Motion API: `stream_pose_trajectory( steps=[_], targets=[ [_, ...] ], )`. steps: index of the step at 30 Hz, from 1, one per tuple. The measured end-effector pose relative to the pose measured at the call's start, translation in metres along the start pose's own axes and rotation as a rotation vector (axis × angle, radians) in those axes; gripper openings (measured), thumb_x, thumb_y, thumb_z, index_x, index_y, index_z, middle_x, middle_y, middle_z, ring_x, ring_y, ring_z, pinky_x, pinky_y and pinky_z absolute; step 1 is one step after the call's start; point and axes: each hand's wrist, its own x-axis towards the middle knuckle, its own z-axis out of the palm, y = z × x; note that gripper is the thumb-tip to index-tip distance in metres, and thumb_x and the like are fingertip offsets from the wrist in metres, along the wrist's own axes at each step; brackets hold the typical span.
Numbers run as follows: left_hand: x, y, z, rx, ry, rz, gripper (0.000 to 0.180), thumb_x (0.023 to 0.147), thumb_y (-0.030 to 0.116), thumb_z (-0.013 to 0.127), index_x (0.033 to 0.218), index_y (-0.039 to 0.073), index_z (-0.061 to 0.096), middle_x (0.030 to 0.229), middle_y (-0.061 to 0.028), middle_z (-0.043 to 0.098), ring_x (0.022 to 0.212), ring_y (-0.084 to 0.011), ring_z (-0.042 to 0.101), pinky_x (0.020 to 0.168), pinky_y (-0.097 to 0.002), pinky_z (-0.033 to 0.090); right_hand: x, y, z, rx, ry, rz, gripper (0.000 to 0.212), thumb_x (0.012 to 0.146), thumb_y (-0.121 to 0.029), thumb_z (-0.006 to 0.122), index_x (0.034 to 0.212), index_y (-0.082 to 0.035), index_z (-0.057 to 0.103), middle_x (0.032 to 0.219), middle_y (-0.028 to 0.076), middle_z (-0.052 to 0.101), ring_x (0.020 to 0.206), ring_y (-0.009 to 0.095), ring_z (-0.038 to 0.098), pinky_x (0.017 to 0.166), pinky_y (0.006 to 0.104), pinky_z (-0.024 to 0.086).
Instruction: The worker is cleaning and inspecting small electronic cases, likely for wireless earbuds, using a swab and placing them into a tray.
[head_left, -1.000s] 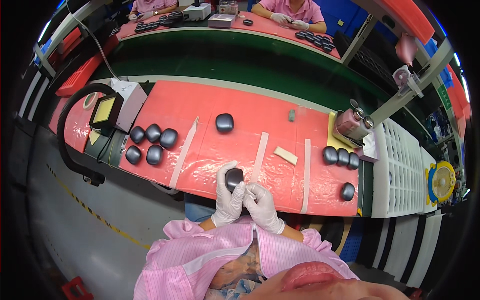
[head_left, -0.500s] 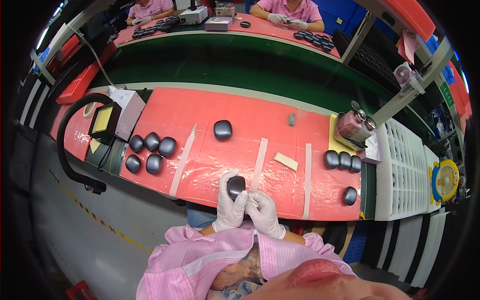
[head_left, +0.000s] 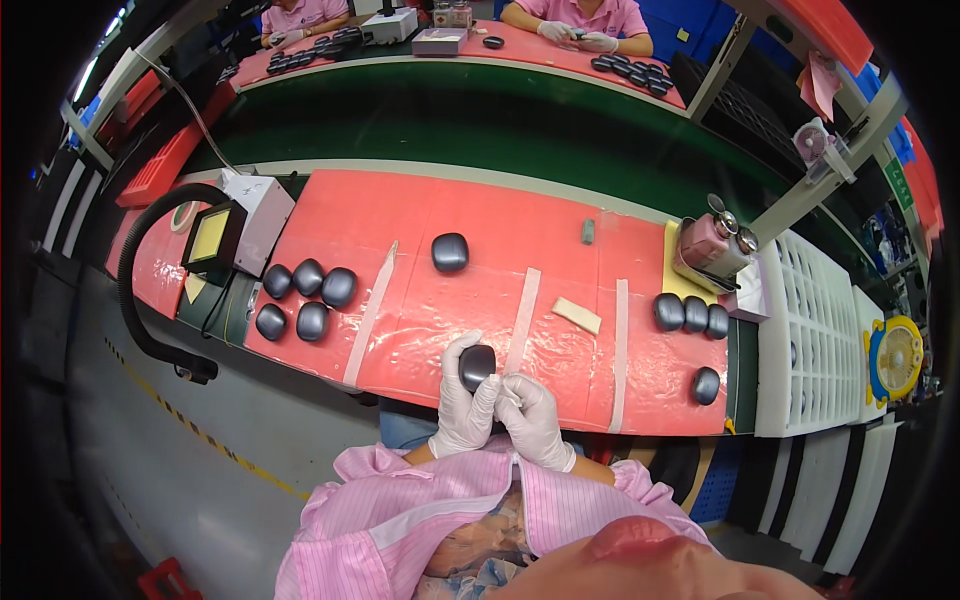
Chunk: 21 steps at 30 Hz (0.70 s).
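My left hand [head_left: 463,405], in a white glove, grips a dark rounded case [head_left: 477,367] just above the near edge of the red work mat [head_left: 500,250]. My right hand [head_left: 533,420], also gloved, is closed beside it, fingertips touching the case's lower right side. A single dark case [head_left: 450,252] lies alone further out on the mat. Several more dark cases [head_left: 305,296] are grouped to the left. Others [head_left: 690,314] sit in a row on the right, with one [head_left: 705,385] apart below them.
A white box with a yellow-lit screen [head_left: 232,225] and a black hose [head_left: 140,300] stand at the left. A pink dispenser [head_left: 712,245] and white slotted tray [head_left: 815,340] are at the right. A small beige strip [head_left: 578,315] lies on the mat. Other people work at the far bench [head_left: 560,30].
Both hands and the held case stay at the same spot by the mat's near edge; only the view shifts slightly.
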Motion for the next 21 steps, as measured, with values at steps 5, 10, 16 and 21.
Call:
stream_pose_trajectory(
  steps=[5,10,16,21],
  targets=[
    [0.0,0.0,-0.001,0.018,0.01,-0.018,0.059,0.093,0.036,0.056,0.134,0.0,0.032,0.11,-0.0139,0.048,0.093,-0.0196,0.051,0.085,-0.0332,0.042,0.002,-0.003,0.001,0.028,-0.003,0.031,0.006,0.085,-0.001,0.059,0.09,0.002,0.061,0.073,0.006,0.053,0.064,0.012,0.051,0.059,0.0266,0.043],
    [0.002,0.007,-0.001,0.021,0.009,-0.029,0.057,0.095,0.037,0.053,0.134,0.001,0.032,0.104,-0.0131,0.05,0.088,-0.02,0.052,0.081,-0.0332,0.043,0.0,-0.003,0.004,0.012,0.037,-0.086,0.01,0.083,0.003,0.06,0.092,0.0,0.062,0.076,0.005,0.055,0.064,0.012,0.053,0.057,0.0258,0.042],
    [0.002,0.017,-0.003,-0.071,-0.004,-0.13,0.048,0.098,0.032,0.049,0.135,0.005,0.033,0.098,-0.0087,0.049,0.083,-0.0132,0.048,0.076,-0.0285,0.042,-0.001,0.006,0.008,-0.251,0.075,-0.508,0.027,0.073,0.008,0.067,0.096,-0.006,0.063,0.077,0.006,0.055,0.067,0.019,0.054,0.059,0.03,0.044],
    [0.008,0.004,0.001,-0.261,0.057,-0.157,0.042,0.1,0.03,0.046,0.133,0.008,0.034,0.103,-0.0043,0.046,0.079,-0.0091,0.042,0.072,-0.0241,0.04,0.003,-0.001,0.01,-0.437,0.054,-0.673,0.036,0.07,0.006,0.07,0.102,-0.009,0.066,0.079,0.006,0.057,0.072,0.024,0.056,0.063,0.0346,0.045]
  ],
)
